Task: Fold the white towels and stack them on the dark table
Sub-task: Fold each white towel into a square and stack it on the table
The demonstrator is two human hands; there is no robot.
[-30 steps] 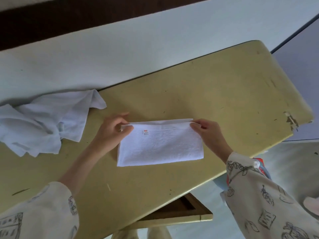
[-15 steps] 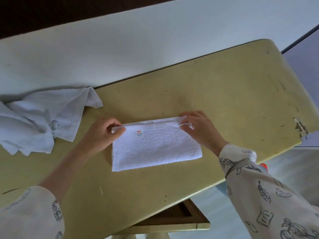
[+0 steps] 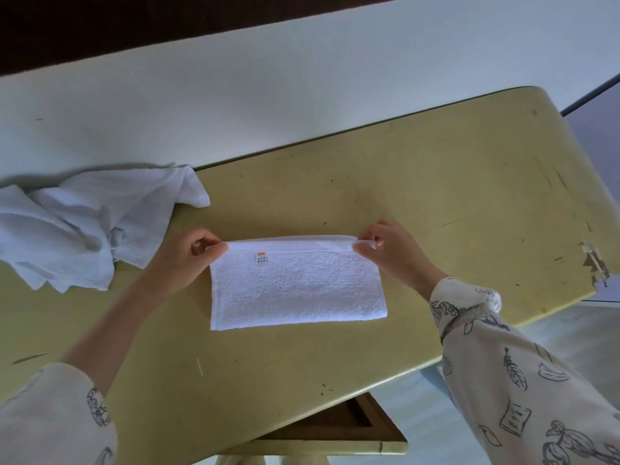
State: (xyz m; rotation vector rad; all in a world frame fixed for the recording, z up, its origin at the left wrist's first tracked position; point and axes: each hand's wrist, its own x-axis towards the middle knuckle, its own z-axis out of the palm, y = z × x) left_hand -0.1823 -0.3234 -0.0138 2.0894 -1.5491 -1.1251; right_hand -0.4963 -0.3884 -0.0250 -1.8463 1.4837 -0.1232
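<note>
A white towel (image 3: 297, 285) lies folded into a flat rectangle in the middle of the yellow-green table (image 3: 436, 203), a small orange label near its far left corner. My left hand (image 3: 188, 260) pinches the towel's far left corner. My right hand (image 3: 392, 253) pinches the far right corner, with a bit of cloth curled over the fingers. The near edge rests flat on the table. A second white towel (image 3: 90, 226) lies crumpled at the left, partly on the table and partly on the white surface behind it.
A white surface (image 3: 268, 95) runs along the table's far side, with a dark band (image 3: 100, 25) beyond it. The table's right edge has a chipped patch (image 3: 595, 263). A brown-lined open frame (image 3: 335, 427) sits below the near edge. Pale floor shows at right.
Both hands stayed on the towel's far corners. The right hand shifted slightly outward along the far edge, and the fold now looks straighter. The crumpled towel has not moved.
</note>
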